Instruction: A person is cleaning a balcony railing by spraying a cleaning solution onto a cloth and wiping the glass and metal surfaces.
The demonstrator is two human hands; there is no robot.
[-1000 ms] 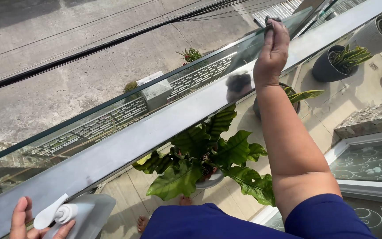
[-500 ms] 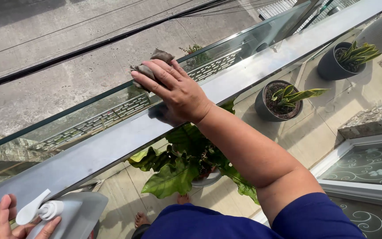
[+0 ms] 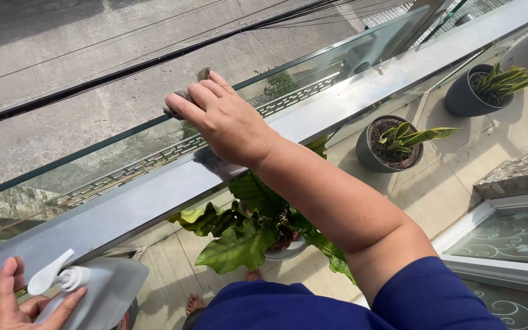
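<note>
Long brushed-steel handrail [image 3: 154, 198] over a clear glass balustrade panel [image 3: 123, 146] is being wiped. Grey cloth [image 3: 181, 98] is pressed flat on the glass edge, far centre, by right hand [image 3: 227, 122], fingers closed over it. White trigger spray bottle [image 3: 84, 290] is gripped near left by left hand [image 3: 22, 302], kept ready.

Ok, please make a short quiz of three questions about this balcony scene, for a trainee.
1. True or false: the right hand presses a grey cloth on the top edge of the glass panel.
2. What does the left hand hold?
A. spray bottle
B. brush
C. bucket
3. What lies between the glass and the potted plants?

Key:
1. True
2. A
3. The flat metal handrail
</note>
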